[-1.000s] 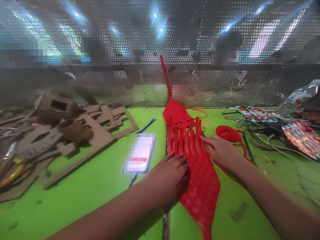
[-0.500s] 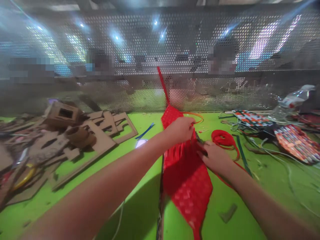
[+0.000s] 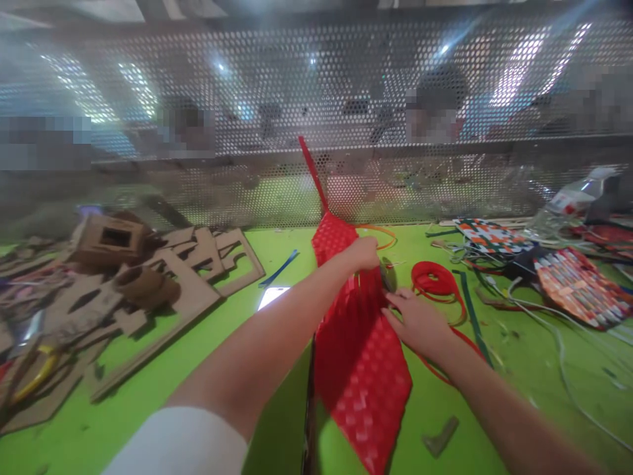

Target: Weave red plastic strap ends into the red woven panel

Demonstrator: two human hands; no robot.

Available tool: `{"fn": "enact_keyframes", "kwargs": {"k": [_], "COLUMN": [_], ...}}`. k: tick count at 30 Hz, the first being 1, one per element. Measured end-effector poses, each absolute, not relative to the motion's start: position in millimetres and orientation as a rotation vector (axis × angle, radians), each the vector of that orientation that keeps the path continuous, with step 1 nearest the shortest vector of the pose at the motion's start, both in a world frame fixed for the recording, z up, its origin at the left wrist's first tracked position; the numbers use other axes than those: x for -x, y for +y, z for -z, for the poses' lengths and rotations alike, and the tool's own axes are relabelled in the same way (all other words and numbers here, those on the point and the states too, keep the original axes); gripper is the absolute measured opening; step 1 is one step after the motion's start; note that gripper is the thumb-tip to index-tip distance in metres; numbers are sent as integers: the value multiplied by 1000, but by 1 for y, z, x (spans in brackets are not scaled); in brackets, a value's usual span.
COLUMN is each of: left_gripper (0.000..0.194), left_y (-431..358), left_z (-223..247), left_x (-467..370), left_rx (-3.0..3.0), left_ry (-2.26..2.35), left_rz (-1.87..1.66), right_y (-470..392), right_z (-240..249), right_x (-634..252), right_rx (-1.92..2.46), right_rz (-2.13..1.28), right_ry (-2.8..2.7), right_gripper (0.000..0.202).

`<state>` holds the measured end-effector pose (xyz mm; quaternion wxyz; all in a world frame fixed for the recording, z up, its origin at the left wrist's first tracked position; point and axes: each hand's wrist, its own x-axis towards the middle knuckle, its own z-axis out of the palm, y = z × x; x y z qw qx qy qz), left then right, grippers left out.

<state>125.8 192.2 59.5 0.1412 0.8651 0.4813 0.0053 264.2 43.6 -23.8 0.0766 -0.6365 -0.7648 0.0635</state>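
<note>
A long red woven strap piece (image 3: 363,389) with a pointed near end lies lengthwise before me, with loose parallel strips across its middle. A thin red strip (image 3: 311,168) sticks up from its far end. My left hand (image 3: 364,256) is closed at the far part of the weave, its fingertips mostly hidden, gripping the red material. My right hand (image 3: 418,323) is at the weave's right edge, thumb and fingers bent towards it. A dark grey flat object (image 3: 388,274) stands between the two hands, at my right fingertips; its kind is unclear.
A coil of red strap (image 3: 434,280) lies to the right, beside a dark green strip (image 3: 472,316). Patterned woven pieces (image 3: 578,290), white cords and a plastic bottle (image 3: 568,204) are farther right. Cardboard pieces (image 3: 192,284) crowd the left. A perforated metal screen (image 3: 277,152) stands behind.
The view has shifted slightly, and a white sleeve now shows on my left arm. More of the grey object shows between my hands. Both hands stay at the red weave.
</note>
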Motion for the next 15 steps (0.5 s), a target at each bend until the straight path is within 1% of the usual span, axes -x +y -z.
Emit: {"fn": "enact_keyframes", "kwargs": {"k": [8, 12, 15], "left_gripper": [39, 39, 40], "left_y": [195, 189, 181], "left_z": [-57, -60, -63], "left_x": [-115, -103, -95], "left_rx": [-2379, -2338, -2312], "left_ry": [1363, 1321, 1289], "left_rz": [-9, -111, -227], "right_y": [44, 44, 45], "right_z": [27, 27, 27], "right_x": [-265, -266, -267], "right_rx": [1912, 1912, 1905], "right_rz": [-201, -210, -215], "right_ry": [-2317, -2328, -2325], "right_gripper": [49, 50, 47]}}
